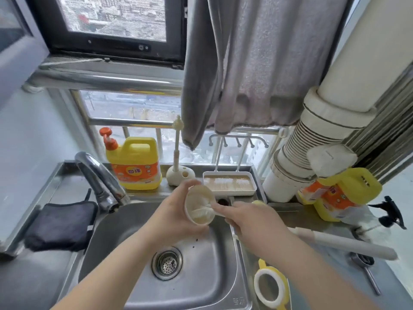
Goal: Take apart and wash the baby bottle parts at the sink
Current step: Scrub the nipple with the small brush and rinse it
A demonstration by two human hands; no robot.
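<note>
Here, over the sink's (pixel 111 231) back edge, the left hand (pixel 176 211) grips the baby bottle (pixel 199 206), mouth toward the camera, while the right hand (pixel 250 220) grips a brush (pixel 206 211) pushed inside it.

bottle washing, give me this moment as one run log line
stage: scrubbing inside | left hand: holds bottle over sink | right hand: grips brush in bottle | collar ring: on counter

bright window daylight — edges warped
</note>
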